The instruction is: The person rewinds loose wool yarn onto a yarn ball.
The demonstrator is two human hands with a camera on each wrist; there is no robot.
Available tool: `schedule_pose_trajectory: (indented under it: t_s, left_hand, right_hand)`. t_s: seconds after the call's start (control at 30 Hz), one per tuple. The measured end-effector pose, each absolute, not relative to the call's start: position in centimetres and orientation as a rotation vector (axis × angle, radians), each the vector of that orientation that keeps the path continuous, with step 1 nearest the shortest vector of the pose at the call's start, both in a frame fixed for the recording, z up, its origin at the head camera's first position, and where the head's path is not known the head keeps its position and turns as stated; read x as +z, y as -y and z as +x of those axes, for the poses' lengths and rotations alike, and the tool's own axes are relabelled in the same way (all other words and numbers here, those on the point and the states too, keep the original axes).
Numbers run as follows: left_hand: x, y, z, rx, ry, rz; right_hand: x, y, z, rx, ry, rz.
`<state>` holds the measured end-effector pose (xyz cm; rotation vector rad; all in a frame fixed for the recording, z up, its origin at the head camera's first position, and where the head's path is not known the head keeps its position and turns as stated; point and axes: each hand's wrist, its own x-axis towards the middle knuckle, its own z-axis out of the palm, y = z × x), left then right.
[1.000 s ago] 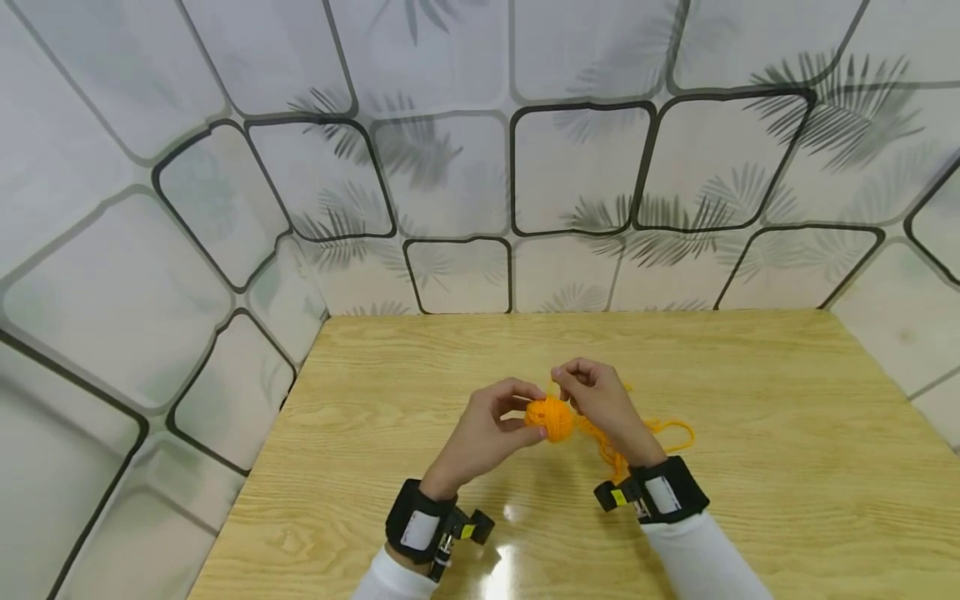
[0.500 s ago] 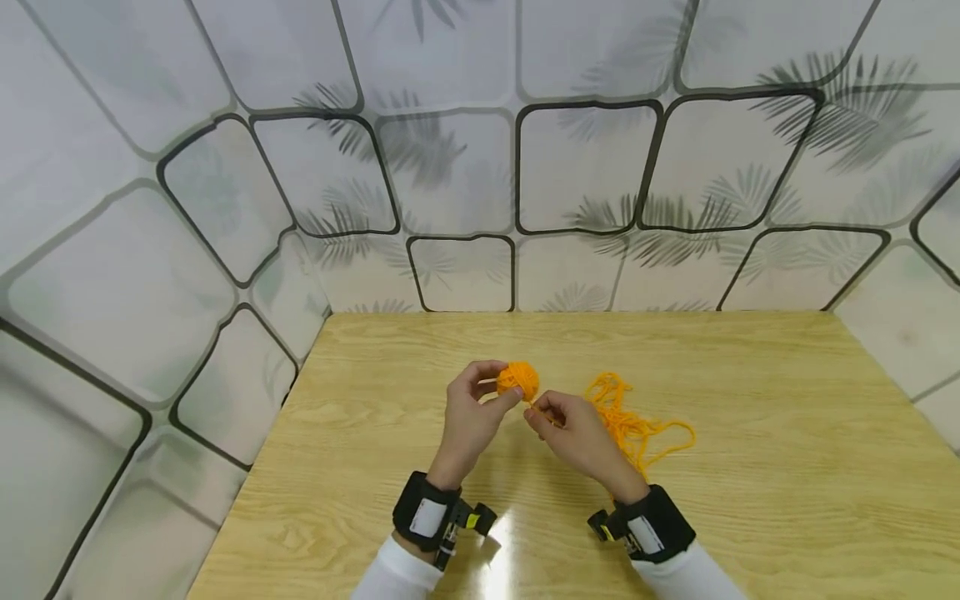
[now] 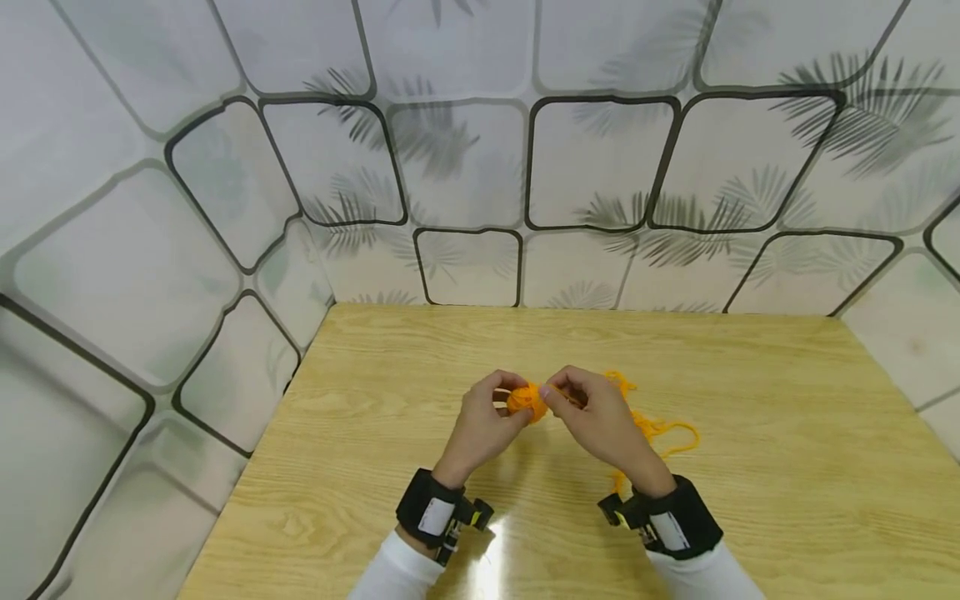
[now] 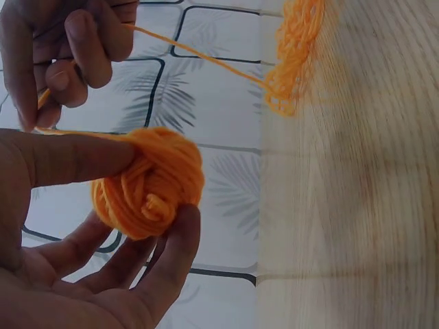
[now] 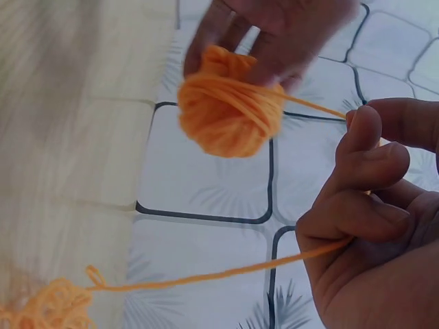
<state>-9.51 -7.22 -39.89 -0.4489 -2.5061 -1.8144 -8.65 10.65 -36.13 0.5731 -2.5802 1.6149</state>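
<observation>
One yarn ball point(image 3: 527, 403), probably light, soft and best gripped gently by its sides, is held above the table point(image 3: 390, 379) by the thumb and fingers of the left hand point(image 3: 480, 423), while its strand point(image 5: 206, 277) is pinched by the right hand point(image 3: 600, 419) close by.

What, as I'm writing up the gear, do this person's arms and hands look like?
The left hand and right hand are bare, without gloves. White sleeves end at or just short of black wrist straps, each bearing a white rectangular label. A small black-and-yellow camera juts from the inner side of each strap.
</observation>
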Motion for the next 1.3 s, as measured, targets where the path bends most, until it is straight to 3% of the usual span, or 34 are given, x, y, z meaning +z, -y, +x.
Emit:
schedule_pose_trajectory:
  t_s: [0.27, 0.6, 1.0, 1.3]
  left_hand:
    - [-39.1, 7.1, -8.8, -1.899, 2.613, -0.732]
    - [-37.7, 7.1, -8.3, -2.201, 2.374, -0.893]
    - [-37.4, 7.1, -8.6, -2.300, 2.053, -0.602]
    - [-38.2, 6.9, -9.1, -2.044, 2.163, -0.375]
  right_hand:
    - [-35.9, -11.5, -10.5, 1.739, 2.444, 0.440]
    - [-39.1, -11.7, -12.1, 1.862, 2.500, 0.203]
    - [-41.3, -10.6, -11.0, 1.774, 2.652, 0.271]
    - [-39.6, -9.4, -8.5, 1.529, 2.663, 0.533]
